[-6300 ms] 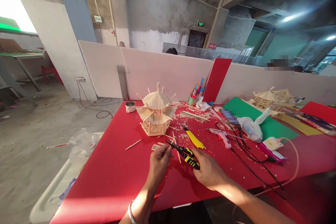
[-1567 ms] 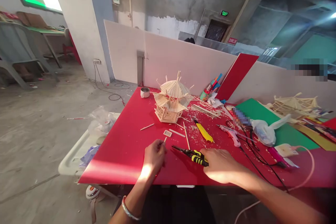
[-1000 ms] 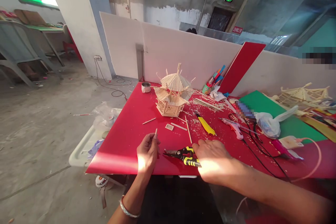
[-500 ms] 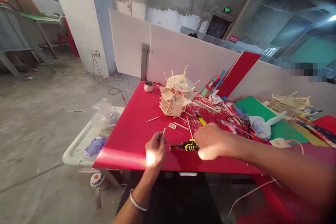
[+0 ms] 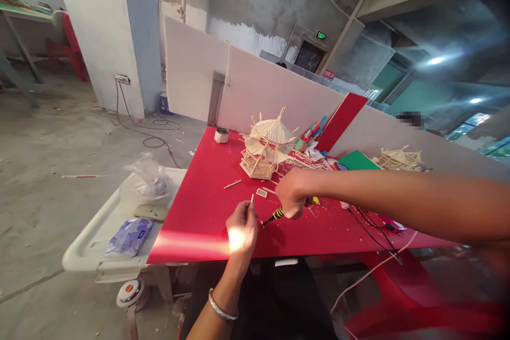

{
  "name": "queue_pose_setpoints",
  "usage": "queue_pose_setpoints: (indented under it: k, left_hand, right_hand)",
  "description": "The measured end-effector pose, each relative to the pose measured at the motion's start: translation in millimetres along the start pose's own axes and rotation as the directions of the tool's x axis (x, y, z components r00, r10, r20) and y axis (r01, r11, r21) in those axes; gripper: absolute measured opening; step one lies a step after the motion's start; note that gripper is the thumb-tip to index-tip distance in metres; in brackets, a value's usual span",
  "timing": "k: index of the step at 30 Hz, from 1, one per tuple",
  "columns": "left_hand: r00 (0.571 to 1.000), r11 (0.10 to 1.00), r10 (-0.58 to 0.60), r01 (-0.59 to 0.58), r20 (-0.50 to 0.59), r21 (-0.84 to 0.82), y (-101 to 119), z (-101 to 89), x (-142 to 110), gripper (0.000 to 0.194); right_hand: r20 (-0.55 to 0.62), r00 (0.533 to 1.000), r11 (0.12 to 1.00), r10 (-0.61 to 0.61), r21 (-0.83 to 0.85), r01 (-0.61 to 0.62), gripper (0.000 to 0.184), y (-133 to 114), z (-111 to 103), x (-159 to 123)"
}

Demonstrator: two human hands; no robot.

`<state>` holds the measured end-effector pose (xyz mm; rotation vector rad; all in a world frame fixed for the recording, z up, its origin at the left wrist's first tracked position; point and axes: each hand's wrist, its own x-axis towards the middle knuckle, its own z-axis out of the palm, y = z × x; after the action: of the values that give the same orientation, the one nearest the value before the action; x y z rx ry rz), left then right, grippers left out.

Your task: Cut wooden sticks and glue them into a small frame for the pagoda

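My left hand (image 5: 242, 227) is closed in a pinch around a short thin wooden stick (image 5: 252, 200), which points upward from the fingertips. To its right, my right hand (image 5: 292, 195) grips pliers (image 5: 274, 215) with black and yellow handles. The pliers slant down toward the red tabletop, their dark tip just right of my left hand and apart from the held stick. Behind both hands stands a small pavilion model (image 5: 268, 143) built of thin wooden sticks. In front of it lie a small rectangular frame piece (image 5: 261, 193) and a loose stick (image 5: 232, 184).
The red table (image 5: 191, 212) bears a tin can (image 5: 221, 135), a pen holder (image 5: 302, 143) and scattered stick scraps. Another stick model (image 5: 400, 158) sits far right. White boards (image 5: 279, 85) close off the back. At left stands a white bench (image 5: 79, 247) with a purple packet (image 5: 129, 237).
The view has swung to the right. My right hand and the pliers have tipped to a steeper slant, the hand now higher and nearer my left hand. The left hand still holds the stick.
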<state>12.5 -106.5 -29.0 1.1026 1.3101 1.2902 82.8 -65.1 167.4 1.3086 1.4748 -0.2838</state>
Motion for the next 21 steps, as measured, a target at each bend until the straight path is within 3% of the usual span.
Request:
queue_pose_setpoints:
  k: [3, 6, 10, 14, 18, 21]
  left_hand:
    - [1.000, 1.000, 0.000, 0.000, 0.006, -0.027, 0.1, -1.3, 0.3, 0.027]
    - [1.000, 0.995, -0.018, 0.019, 0.011, -0.102, 2.6, -3.5, -0.7, 0.028]
    - [0.996, 0.979, -0.078, 0.085, 0.049, -0.186, 8.3, -5.9, -2.4, 0.031]
    - [0.994, 0.978, -0.102, 0.109, 0.045, -0.180, 10.4, -5.4, -0.8, 0.033]
    - [0.997, 0.997, -0.075, 0.075, -0.021, -0.037, 9.2, -11.3, 7.7, 0.030]
    - [0.990, 0.953, 0.139, -0.135, 0.006, 0.272, 11.2, -22.7, 16.4, 0.021]
  right_hand:
    - [-0.021, 0.999, 1.000, 0.026, 0.006, -0.026, 0.009, -3.6, -4.5, 0.9]
    - [-0.123, 0.991, 0.999, 0.044, 0.026, -0.041, 0.012, 3.4, 7.1, -3.2]
    - [-0.331, 0.939, 0.991, 0.089, 0.121, -0.051, 0.032, 25.9, 47.3, -9.2]
    - [-0.412, 0.902, 0.972, 0.128, 0.235, -0.031, 0.032, 43.0, 87.6, 0.2]
    - [-0.387, 0.920, 0.951, 0.066, 0.303, 0.059, 0.024, 49.7, 98.6, 14.1]
    - [-0.395, 0.919, 0.938, 0.023, 0.327, 0.117, 0.023, 55.5, 95.3, 19.0]
